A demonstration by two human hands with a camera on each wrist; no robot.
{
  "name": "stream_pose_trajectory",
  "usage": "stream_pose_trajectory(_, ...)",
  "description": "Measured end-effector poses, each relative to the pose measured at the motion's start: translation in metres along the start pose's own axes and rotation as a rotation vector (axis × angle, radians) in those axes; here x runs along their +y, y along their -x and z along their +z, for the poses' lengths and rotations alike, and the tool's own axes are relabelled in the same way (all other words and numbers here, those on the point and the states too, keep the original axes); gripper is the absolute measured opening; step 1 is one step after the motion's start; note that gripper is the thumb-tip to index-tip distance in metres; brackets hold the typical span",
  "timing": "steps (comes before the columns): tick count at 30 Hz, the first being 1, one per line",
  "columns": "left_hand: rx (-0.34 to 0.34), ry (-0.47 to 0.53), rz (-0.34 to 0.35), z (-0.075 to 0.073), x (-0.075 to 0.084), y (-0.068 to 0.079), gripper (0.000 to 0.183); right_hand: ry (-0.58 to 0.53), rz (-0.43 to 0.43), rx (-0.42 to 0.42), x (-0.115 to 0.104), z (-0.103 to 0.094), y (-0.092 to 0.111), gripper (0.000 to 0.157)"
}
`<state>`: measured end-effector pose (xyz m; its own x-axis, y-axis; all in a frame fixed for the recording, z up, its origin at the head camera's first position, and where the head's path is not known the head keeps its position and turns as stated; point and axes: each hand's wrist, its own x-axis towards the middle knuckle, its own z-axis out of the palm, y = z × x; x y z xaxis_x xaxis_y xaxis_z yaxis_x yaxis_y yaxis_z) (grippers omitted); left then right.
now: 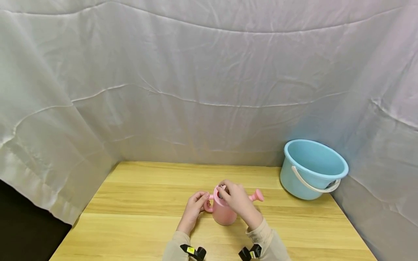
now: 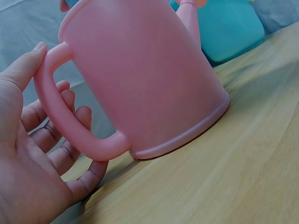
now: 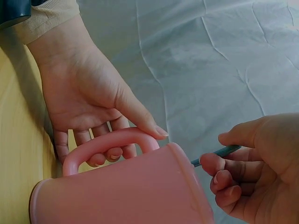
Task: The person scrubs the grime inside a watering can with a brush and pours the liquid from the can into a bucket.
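A pink watering can (image 1: pixel 224 216) stands upright on the wooden table, its spout and round sprinkler head (image 1: pixel 258 195) pointing right. My left hand (image 1: pixel 194 208) holds the can's loop handle (image 2: pixel 51 93), thumb on its upper part and fingers curled through it. Over the can's opening is my right hand (image 1: pixel 239 198), whose thumb and fingers pinch a thin dark teal rod (image 3: pixel 230 150). The rod's lower end runs in past the rim and is hidden by the can wall. In the right wrist view both hands show on the handle side.
A light blue bucket (image 1: pixel 302 183) with a white carrying handle (image 1: pixel 305 183) stands at the table's back right corner. Grey cloth (image 1: pixel 202 127) hangs behind the table (image 1: pixel 143 206) and along both sides. Dark camera mounts (image 1: pixel 195 252) sit on both sleeves.
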<state>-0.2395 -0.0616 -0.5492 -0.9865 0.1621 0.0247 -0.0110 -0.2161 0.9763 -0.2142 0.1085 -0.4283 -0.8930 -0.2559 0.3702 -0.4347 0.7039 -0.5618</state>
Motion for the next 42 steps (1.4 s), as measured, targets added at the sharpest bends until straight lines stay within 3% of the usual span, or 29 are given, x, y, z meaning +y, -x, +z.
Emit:
stream_pose_trajectory(7,0.002,0.005,-0.009,0.001,0.000,0.001,0.031,-0.018,0.015,0.016,0.000,0.001,0.000,0.009)
stream_pose_trajectory(17,0.004,0.020,-0.004,0.001,-0.001,0.001,0.027,-0.133,0.038,0.071,-0.012,-0.012,0.001,0.009)
stream_pose_trajectory(30,0.005,0.004,0.006,0.001,0.002,0.001,0.027,-0.129,-0.005,0.108,-0.015,-0.015,0.003,0.011)
stream_pose_trajectory(35,0.004,0.014,0.004,0.002,0.002,0.001,0.026,-0.104,-0.003,0.083,-0.012,-0.009,0.003,0.012)
stream_pose_trajectory(42,0.007,0.018,-0.005,0.002,0.001,0.000,0.026,-0.072,0.057,-0.018,-0.004,-0.002,0.003,0.012)
